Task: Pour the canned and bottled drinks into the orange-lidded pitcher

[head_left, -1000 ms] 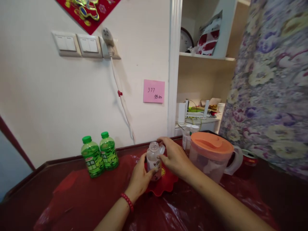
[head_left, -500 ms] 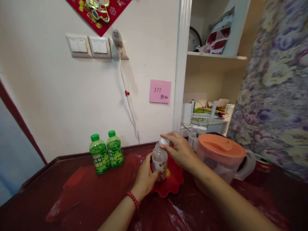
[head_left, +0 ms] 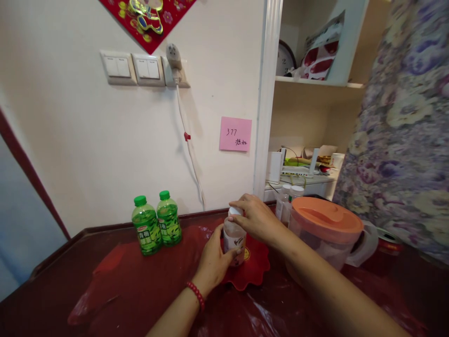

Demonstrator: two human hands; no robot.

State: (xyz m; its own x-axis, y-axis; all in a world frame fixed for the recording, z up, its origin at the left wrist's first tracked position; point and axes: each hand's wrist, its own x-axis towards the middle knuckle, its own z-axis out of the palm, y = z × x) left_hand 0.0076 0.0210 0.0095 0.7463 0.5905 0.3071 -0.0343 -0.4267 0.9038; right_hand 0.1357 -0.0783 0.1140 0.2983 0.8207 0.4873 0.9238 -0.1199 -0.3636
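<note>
A clear bottle point(head_left: 234, 241) with a printed label stands upright over a red scalloped tray point(head_left: 257, 264). My left hand point(head_left: 214, 257) is closed around the lower part of its body, thumb across the front. On the bottle's mouth sits a white cap point(head_left: 235, 212). Fingers and thumb of my right hand point(head_left: 257, 217) pinch this cap from the right side. A red bead bracelet point(head_left: 196, 296) circles my left wrist. Whether the bottle's base touches the tray cannot be made out.
Two green drink bottles point(head_left: 146, 229) stand to the left near the wall. On the right are a plastic pitcher point(head_left: 324, 234) with an orange lid, small white-capped bottles point(head_left: 282, 203) behind it and a can point(head_left: 388, 242). A floral curtain point(head_left: 396, 117) hangs beyond.
The white cap, tilted beside the bottle's mouth earlier, now sits level on top of it. My right hand has moved slightly left with it; my left hand keeps its hold.
</note>
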